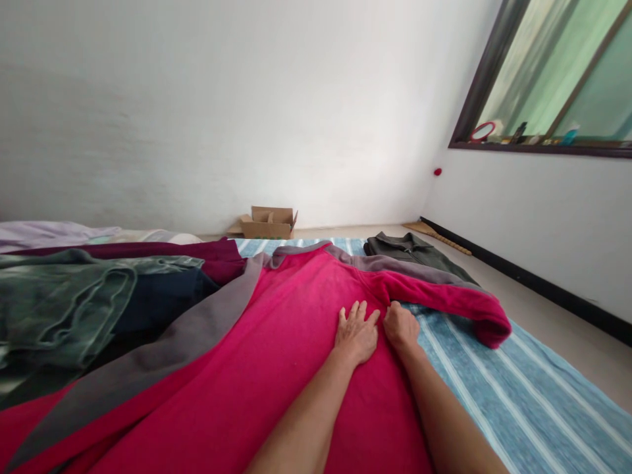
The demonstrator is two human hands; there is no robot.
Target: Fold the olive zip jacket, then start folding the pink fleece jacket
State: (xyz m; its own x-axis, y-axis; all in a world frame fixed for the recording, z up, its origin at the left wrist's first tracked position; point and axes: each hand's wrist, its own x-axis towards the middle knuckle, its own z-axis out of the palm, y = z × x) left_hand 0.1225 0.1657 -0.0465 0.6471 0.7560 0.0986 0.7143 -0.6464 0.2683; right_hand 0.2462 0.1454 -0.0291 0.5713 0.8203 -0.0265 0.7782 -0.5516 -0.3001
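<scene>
Left hand flat, fingers spread, on crimson fleece garment with grey trim; right hand just right, knuckles curled, pressing same fleece; striped blue mat beneath.

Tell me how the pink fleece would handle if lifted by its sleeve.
The pink fleece probably flops: its sleeve lies bent and limp on the striped mat. Its wide spread suggests it would drag and sag. The fuzzy surface under both hands likely grips rather than slips.

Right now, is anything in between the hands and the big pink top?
No, nothing visible is. The left hand lies flat on the pink top, and the right hand rests on it at the edge by the sleeve.
</scene>
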